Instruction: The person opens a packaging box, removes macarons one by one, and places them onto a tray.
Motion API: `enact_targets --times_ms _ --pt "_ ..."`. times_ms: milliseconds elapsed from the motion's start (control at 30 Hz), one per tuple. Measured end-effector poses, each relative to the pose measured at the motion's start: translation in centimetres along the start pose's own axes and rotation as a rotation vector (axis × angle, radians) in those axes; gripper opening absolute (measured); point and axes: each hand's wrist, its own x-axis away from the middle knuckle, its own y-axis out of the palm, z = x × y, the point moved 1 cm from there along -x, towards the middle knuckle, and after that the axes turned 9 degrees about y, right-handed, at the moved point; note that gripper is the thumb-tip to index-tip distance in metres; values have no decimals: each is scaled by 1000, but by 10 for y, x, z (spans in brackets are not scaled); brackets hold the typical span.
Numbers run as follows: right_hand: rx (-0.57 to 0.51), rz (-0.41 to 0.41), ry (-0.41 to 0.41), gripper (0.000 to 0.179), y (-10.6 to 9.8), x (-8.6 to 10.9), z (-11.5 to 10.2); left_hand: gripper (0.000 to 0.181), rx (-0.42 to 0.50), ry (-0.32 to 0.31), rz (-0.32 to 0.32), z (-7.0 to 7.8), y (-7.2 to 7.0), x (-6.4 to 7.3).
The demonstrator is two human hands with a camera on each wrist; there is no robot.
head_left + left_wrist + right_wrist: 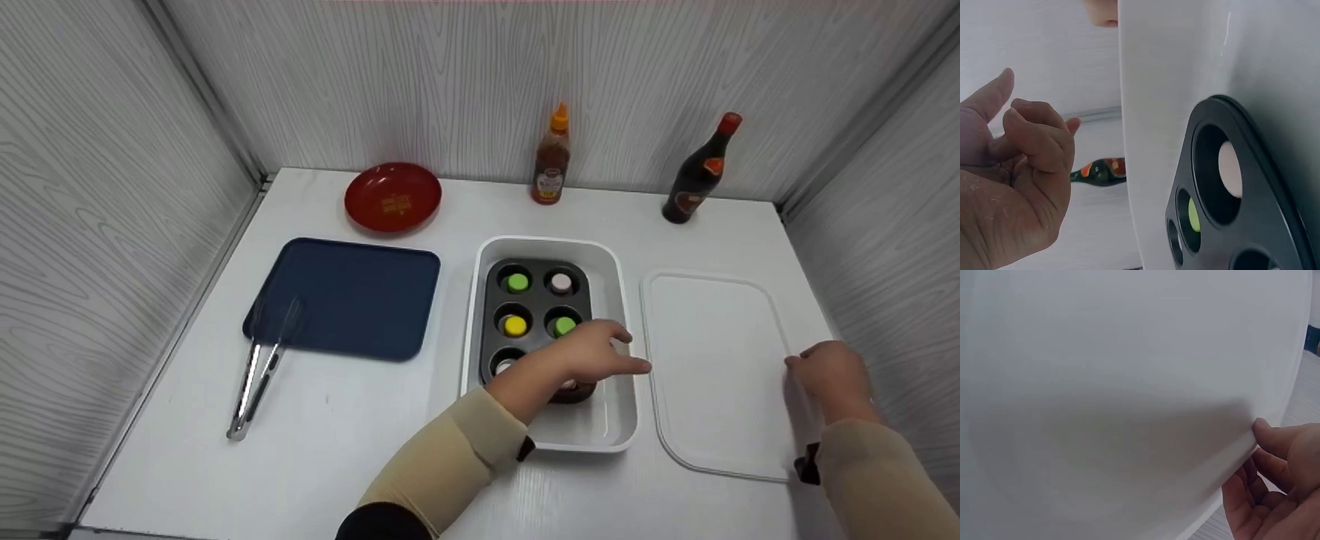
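My right hand (832, 375) pinches the right edge of a flat white lid (712, 360) between thumb and fingers. In the right wrist view, the thumb (1272, 436) lies on the lid's upper face and the other fingers are under its edge. My left hand (596, 351) hangs over the right rim of a white box (621, 431), holding nothing, its thumb and a finger pointing toward the lid. In the left wrist view, its other fingers curl loosely. Inside the box lies a dark muffin tin (538, 300) with small green, yellow and pale round pieces in its cups; my left arm hides part of it.
A navy tray (352, 292) lies on the left with metal tongs (255, 382) partly over it. Along the back wall are a red plate (394, 196), an orange-capped sauce bottle (551, 161) and a dark bottle (697, 176). Walls enclose the table's back and sides.
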Motion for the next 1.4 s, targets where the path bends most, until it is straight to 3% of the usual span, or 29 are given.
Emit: enact_targets --times_ms 233,400,467,633,833,933,1067,1233,1400 --pt "2 -9 11 44 1 -1 -1 62 160 49 61 -24 -27 39" --pt "5 -46 21 46 3 -1 -1 62 226 81 172 -44 -50 78" --pt "4 -45 13 47 4 -1 0 62 232 86 245 -55 -62 94" --pt "13 -9 -13 46 5 -3 4 57 250 33 444 -86 -92 130" --pt "-14 -18 4 52 -2 -2 4 53 297 -20 628 -127 -117 162" --pt "-24 -22 30 60 -7 1 0 53 334 -65 758 -151 -127 178" --pt "-34 89 -2 62 -8 6 -18 52 383 -163 958 -179 -137 203" --pt "-164 281 -134 54 2 29 -55 46 466 -208 1187 -200 -143 230" --pt "-299 320 -228 49 21 70 -86 42 511 -226 1367 -214 -144 245"
